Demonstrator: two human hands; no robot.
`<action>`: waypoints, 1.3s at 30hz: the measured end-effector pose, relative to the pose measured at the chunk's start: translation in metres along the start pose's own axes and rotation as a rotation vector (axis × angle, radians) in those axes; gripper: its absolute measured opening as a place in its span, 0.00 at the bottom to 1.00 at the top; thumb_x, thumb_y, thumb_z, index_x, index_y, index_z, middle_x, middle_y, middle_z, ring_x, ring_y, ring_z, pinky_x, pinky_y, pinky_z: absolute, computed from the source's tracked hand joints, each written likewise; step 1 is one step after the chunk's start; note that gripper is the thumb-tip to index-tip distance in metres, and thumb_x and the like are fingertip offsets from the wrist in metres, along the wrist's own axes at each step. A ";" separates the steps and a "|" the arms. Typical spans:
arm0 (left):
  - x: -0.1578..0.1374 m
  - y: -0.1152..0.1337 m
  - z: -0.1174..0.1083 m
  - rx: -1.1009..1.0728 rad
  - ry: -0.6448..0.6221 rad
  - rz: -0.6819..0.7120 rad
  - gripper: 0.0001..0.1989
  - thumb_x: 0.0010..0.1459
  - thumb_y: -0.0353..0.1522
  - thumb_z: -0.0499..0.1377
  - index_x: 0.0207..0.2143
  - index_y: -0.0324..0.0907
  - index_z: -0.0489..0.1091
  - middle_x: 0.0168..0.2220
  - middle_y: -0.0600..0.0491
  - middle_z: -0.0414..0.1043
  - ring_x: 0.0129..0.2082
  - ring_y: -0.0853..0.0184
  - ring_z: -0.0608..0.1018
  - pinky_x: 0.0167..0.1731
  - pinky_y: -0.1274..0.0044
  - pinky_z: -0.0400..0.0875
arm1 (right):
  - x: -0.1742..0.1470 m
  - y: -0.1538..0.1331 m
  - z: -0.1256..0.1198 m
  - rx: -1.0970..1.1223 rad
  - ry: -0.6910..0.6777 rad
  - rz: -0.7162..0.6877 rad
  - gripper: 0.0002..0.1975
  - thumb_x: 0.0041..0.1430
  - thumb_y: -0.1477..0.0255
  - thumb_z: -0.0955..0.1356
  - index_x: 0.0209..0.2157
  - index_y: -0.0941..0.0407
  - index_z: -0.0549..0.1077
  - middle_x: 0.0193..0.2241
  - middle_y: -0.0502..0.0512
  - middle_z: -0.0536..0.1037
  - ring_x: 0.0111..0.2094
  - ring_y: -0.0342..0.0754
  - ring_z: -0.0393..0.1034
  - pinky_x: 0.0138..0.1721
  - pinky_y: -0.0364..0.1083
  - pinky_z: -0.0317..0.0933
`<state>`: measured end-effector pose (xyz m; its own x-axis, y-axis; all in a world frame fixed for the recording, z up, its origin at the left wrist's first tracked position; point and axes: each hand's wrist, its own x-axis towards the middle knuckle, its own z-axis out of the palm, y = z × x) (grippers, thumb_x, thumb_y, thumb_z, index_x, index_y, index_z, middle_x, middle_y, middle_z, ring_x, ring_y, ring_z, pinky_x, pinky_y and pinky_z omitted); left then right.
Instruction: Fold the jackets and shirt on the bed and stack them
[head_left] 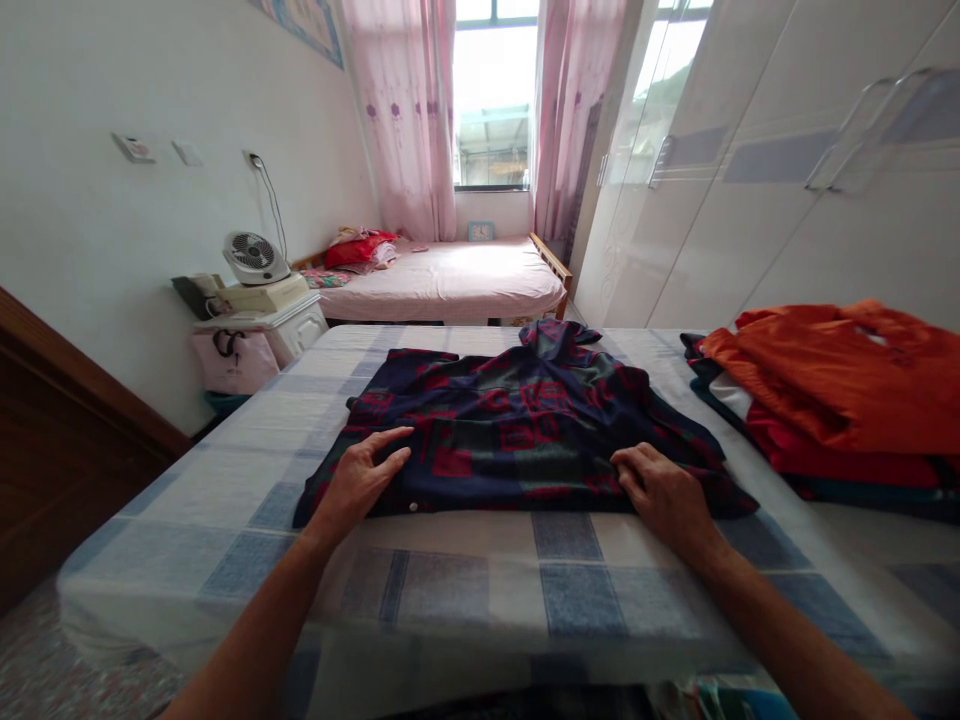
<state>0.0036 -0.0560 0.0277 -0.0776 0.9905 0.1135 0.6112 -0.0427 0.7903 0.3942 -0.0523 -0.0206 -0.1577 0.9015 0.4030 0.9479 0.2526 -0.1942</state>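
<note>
A: Where is the shirt (480,430) exactly?

B: It lies on the bed (450,600), directly in front of the person. It is spread rather flat, with some wrinkles, and a pile (847,390) of other clothes is to the right of it.

A: And its long direction?

B: This goes from left to right, across the person. So the near edge is also a long line, and both hands are placed along this line. I think that this is the important relation here.

A: Please tell me about the hands.

B: The left hand (360,485) is over the left part of the shirt. Its fingers are apart and not closed on any cloth; whether it presses on the cloth, I cannot tell. A small button (413,507) is near it, at the near edge.

A: And the right hand (664,490)?

B: It is over the right part, with the fingers bent and the fingertips at the cloth. It may pinch a little of it, but I cannot be sure.

A: Which hand is nearer to the collar (559,342)?

B: The right one. The collar is at the far side, to the right of the middle, beyond both hands.
</note>
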 end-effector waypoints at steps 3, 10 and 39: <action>0.011 -0.007 0.010 -0.022 0.064 0.087 0.24 0.51 0.40 0.54 0.50 0.42 0.70 0.50 0.51 0.71 0.50 0.61 0.71 0.54 0.71 0.60 | 0.000 -0.001 0.000 0.010 0.014 -0.006 0.10 0.59 0.71 0.59 0.35 0.53 0.71 0.33 0.51 0.73 0.32 0.44 0.70 0.29 0.43 0.58; 0.001 -0.013 0.020 0.485 0.315 0.127 0.23 0.55 0.36 0.50 0.52 0.40 0.67 0.56 0.43 0.61 0.51 0.54 0.70 0.51 0.65 0.65 | 0.001 -0.005 -0.009 0.019 -0.030 0.019 0.11 0.60 0.71 0.59 0.35 0.53 0.71 0.34 0.51 0.74 0.32 0.45 0.71 0.31 0.43 0.61; 0.176 -0.077 -0.028 0.569 0.044 0.286 0.24 0.54 0.40 0.46 0.46 0.39 0.72 0.54 0.44 0.67 0.54 0.58 0.69 0.56 0.69 0.60 | 0.151 0.078 -0.014 -0.075 -0.014 0.373 0.24 0.59 0.57 0.57 0.43 0.59 0.74 0.43 0.66 0.76 0.44 0.56 0.71 0.41 0.52 0.62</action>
<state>-0.0791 0.1175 0.0037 0.1259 0.9435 0.3066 0.9342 -0.2168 0.2834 0.4480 0.0984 0.0380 0.1988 0.9316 0.3042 0.9583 -0.1198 -0.2593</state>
